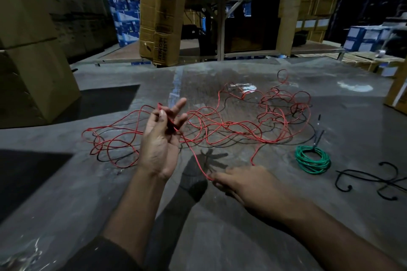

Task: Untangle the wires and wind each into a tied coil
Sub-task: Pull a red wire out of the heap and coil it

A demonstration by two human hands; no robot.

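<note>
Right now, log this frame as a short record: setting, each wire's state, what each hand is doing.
setting: concrete floor in a storeroom with stacked cardboard boxes
red wire: loose, tangled, spread across the floor
green wire: wound into a coil
black wire: loose at right, not coiled
left hand: raised, holds a red strand at the thumb
right hand: low, pinches the red wire

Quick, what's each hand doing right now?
Left hand: raised, thumb pinching the red wire, other fingers spread.
Right hand: low by the floor, fingers pinching the same red wire.
</note>
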